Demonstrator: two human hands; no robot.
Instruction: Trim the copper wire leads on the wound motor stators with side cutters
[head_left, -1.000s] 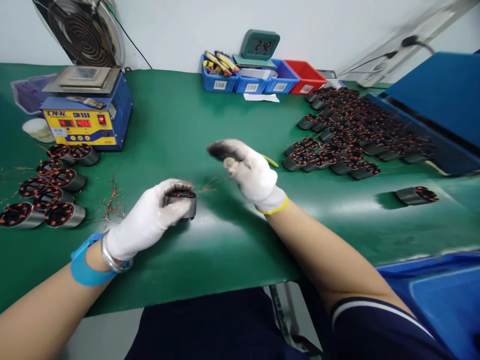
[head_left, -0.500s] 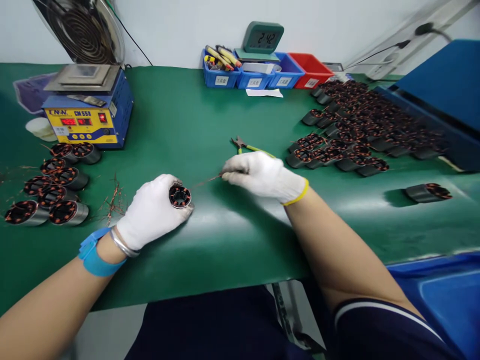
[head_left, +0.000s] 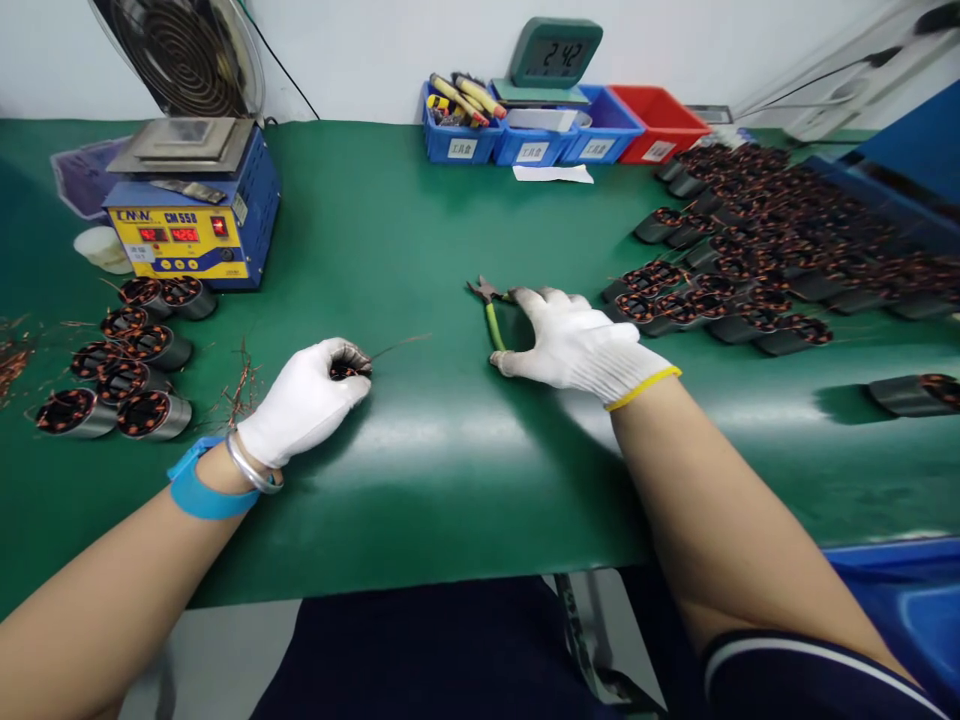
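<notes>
In a white glove, my left hand (head_left: 311, 395) is wrapped round a wound motor stator (head_left: 343, 370), mostly hidden by the fingers. A thin copper wire (head_left: 401, 343) sticks out of it to the right. My right hand (head_left: 566, 340), gloved with a yellow cuff, has thumb and fingers spread around the green handles of the small pliers (head_left: 491, 312). The pliers lie on the green table, jaws pointing away from me, with part of the handles under the fingers.
Several stators (head_left: 154, 413) and copper scraps (head_left: 241, 388) lie left, before a yellow-blue CM558 device (head_left: 191, 245). More stators (head_left: 795, 335) fill the right, with a single one (head_left: 911, 395) nearer. Blue bins (head_left: 532, 147), a red bin (head_left: 660, 120) and a clock (head_left: 556, 52) stand behind.
My right hand has let go of the wire, opened and moved to the pliers' handles. My left hand has turned the stator, so its open end is now mostly hidden. The view has shifted slightly.
</notes>
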